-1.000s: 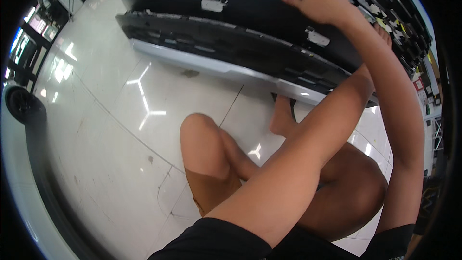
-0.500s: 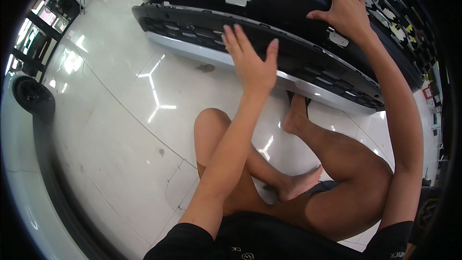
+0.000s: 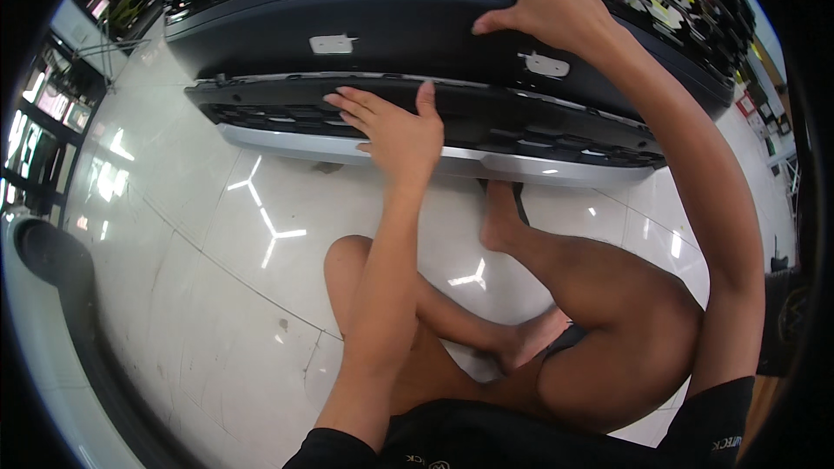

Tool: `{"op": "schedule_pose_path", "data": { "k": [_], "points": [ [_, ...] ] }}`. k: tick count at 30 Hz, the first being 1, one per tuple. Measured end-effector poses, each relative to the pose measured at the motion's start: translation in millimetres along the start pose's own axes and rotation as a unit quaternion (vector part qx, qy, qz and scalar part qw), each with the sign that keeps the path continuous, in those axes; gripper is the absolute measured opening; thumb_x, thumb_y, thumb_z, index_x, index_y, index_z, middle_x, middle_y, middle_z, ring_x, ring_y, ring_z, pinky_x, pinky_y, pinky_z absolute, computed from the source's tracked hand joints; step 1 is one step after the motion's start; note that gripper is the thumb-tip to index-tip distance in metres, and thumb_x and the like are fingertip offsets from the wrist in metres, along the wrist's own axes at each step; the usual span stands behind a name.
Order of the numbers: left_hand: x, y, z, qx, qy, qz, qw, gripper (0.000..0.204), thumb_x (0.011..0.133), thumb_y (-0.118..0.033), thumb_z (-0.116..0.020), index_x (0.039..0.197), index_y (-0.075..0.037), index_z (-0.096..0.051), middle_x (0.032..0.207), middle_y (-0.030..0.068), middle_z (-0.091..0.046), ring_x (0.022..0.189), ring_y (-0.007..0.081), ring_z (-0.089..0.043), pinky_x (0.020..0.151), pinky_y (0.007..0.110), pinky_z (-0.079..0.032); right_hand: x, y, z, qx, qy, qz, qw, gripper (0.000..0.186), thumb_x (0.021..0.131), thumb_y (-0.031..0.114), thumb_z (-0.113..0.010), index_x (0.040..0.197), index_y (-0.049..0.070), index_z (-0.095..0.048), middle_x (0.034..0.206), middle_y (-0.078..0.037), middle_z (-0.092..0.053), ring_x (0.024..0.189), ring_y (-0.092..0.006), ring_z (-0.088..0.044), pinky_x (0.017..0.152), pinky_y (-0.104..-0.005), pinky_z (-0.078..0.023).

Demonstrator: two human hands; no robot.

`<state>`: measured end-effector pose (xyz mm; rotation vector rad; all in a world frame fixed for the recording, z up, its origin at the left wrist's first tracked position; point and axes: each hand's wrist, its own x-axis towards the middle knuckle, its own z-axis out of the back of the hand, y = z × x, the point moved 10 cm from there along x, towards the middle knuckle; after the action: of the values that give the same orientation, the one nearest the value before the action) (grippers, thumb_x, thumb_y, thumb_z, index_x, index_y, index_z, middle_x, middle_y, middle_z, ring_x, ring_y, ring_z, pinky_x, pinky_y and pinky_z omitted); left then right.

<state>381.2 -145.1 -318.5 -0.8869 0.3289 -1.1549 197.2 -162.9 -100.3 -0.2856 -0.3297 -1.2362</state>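
Person seated on a glossy tiled floor (image 3: 200, 330), legs bent, before a large car bumper cover (image 3: 261, 45). The bumper cover lies crosswise in the upper part of the view, beyond the knees; its broad face is smooth and dark. Along its top runs a black openwork section (image 3: 686, 13) with shiny slats and small yellow spots. Two pale plates, a left plate (image 3: 330, 44) and a right plate (image 3: 547, 66), sit on the dark face, well apart. Nearer the person is a black slotted lower panel (image 3: 556, 118), edged by a silver strip (image 3: 304, 141).

The right hand (image 3: 556, 2) is spread wide over the upper edge of the bumper cover, thumb toward the smooth face and fingers toward the openwork; whether it grips cannot be told. The left hand (image 3: 402, 135), also wide and holding nothing, has its fingers extended and thumb apart, in front of the lower panel and the silver strip; contact cannot be judged.

One foot (image 3: 499, 224) stands just beside the silver strip, partly hidden by it; the other foot (image 3: 534, 337) is tucked between the legs. At far left, a pale car (image 3: 39, 339) is partly in view. Branched light reflections (image 3: 274, 233) mark the floor.
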Motion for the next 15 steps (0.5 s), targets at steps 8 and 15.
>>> {"op": "schedule_pose_path", "data": {
  "k": [8,15],
  "points": [
    [5,-5,-3,-0.013,-0.013,-0.026,0.999,0.122,0.094,-0.064,-0.062,0.155,0.019,0.004,0.164,0.0401,0.006,0.155,0.0536,-0.005,0.115,0.071,-0.030,-6,-9,17,0.060,-0.061,0.041,0.995,0.064,0.067,0.044,-0.090,0.096,-0.011,-0.073,0.091,-0.032,-0.071,0.090,-0.0449,-0.071,0.085,-0.0467,-0.057],
    [12,-5,6,0.027,-0.036,-0.055,0.997,0.133,0.087,-0.069,-0.068,0.153,0.021,0.002,0.161,0.0449,0.002,0.154,0.0565,-0.006,0.116,0.071,-0.026,-16,-14,16,0.034,-0.096,0.041,0.994,0.072,0.068,0.048,-0.091,0.101,-0.014,-0.073,0.092,-0.033,-0.072,0.091,-0.0442,-0.073,0.084,-0.0449,-0.058]
  ]
}}
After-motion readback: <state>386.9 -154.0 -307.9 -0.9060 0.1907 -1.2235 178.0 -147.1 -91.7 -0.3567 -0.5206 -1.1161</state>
